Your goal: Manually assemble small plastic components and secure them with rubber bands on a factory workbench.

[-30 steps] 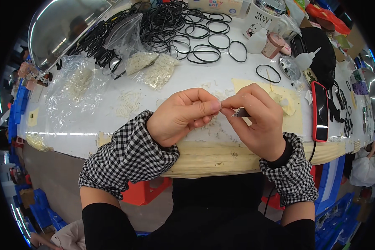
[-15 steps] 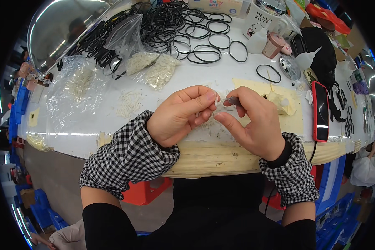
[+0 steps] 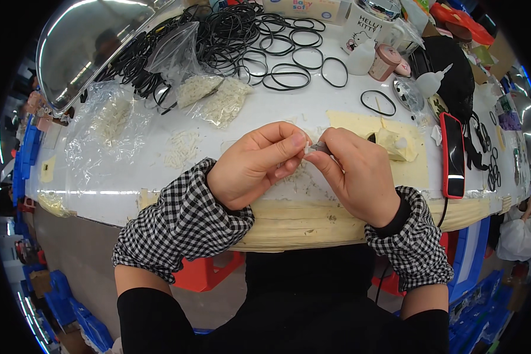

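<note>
Above the table's near edge, my left hand is closed, pinching a small white piece between thumb and forefinger. Facing it, my right hand grips a small dark grey blade-like tool, its thumb now up against the white piece. The fingertips of both hands almost meet, so most of the piece and the tool is hidden. To the left of my hands lies a loose heap of small white pieces. White crumbs and scraps are scattered on the tabletop beneath my hands.
Transparent bags of white pieces lie behind my left hand. Black rubber loops pile up at the back. A red-cased phone with a cable, a squeeze bottle and a yellow taped block are on the right.
My right hand has moved slightly left and its thumb has closed in, bringing the grey tool onto the white piece. My left hand has stayed nearly still.
</note>
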Motion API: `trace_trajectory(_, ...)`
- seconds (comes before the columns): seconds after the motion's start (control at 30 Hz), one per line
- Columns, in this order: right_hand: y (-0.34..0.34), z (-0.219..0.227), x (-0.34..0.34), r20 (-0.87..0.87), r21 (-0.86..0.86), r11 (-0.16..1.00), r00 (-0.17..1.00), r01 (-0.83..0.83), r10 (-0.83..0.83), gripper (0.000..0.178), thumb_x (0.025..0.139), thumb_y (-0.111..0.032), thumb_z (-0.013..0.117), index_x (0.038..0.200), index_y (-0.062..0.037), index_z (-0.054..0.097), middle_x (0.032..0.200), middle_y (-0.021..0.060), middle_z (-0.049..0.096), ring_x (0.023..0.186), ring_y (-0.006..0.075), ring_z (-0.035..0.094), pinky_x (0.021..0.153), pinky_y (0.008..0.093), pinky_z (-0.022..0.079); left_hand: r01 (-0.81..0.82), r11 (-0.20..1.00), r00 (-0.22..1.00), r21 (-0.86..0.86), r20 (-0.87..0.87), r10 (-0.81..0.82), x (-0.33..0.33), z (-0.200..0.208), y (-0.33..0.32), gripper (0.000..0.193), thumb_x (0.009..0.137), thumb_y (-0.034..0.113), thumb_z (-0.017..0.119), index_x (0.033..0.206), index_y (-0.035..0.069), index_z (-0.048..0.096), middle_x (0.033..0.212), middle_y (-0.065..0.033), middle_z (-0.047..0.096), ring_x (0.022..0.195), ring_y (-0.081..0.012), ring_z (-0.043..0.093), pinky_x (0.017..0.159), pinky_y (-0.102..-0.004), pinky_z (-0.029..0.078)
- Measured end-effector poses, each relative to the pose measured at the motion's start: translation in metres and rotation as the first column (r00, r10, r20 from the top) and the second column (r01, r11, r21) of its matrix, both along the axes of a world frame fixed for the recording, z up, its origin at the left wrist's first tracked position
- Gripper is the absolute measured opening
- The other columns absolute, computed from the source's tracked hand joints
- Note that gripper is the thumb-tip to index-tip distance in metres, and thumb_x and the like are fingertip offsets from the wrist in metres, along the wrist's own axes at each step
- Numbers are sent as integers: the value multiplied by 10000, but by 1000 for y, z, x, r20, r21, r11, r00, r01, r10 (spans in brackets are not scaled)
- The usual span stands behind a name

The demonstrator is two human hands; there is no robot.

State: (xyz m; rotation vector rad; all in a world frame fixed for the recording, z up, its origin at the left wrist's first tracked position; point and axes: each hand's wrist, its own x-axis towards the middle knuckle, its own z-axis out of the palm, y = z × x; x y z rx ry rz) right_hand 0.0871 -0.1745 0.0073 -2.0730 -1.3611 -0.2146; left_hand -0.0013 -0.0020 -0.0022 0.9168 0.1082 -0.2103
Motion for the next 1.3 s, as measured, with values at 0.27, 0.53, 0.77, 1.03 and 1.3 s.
trace_trajectory(0.27,2,-3,0,22,58,998,1000,-5,4,277,863,-304,618,759,-71,512,635,54,502,530,240,523,461,337,407,28,996,1000,-90,17,-26,-1,-3,1,146,968,189,503,979,57,564,824,40,507,713,-31,434,605,-153,362)
trace_trajectory(0.53,-1,0,-1,21,13,1000,1000,-9,9,277,865,-296,620,763,-63,509,642,59,510,536,244,529,464,336,411,27,995,1000,-100,12,-26,0,-3,0,147,970,195,499,974,62,562,823,42,501,707,-34,427,607,-151,359)
trace_trajectory(0.77,-2,9,4,-167,118,988,983,102,-82,170,853,-136,625,841,-14,508,724,116,531,601,292,543,528,353,442,-152,983,984,-100,-105,141,0,5,2,149,961,172,488,984,27,514,923,-33,539,758,-78,468,670,-190,422)
trace_trajectory(1.03,-11,1,8,-135,-170,981,984,91,-114,126,813,-52,609,882,5,520,828,156,542,697,351,569,605,408,467,-310,939,943,-151,-174,283,0,0,6,175,917,128,516,1035,-2,518,970,-108,566,843,-150,561,775,-233,494)
trace_trajectory(1.3,-13,-1,9,-67,-285,953,990,101,-125,155,814,-81,614,858,12,498,828,168,541,727,355,570,623,413,471,-269,956,955,-115,-164,249,0,3,5,174,919,137,522,1030,3,525,949,-75,564,832,-135,557,754,-224,486)
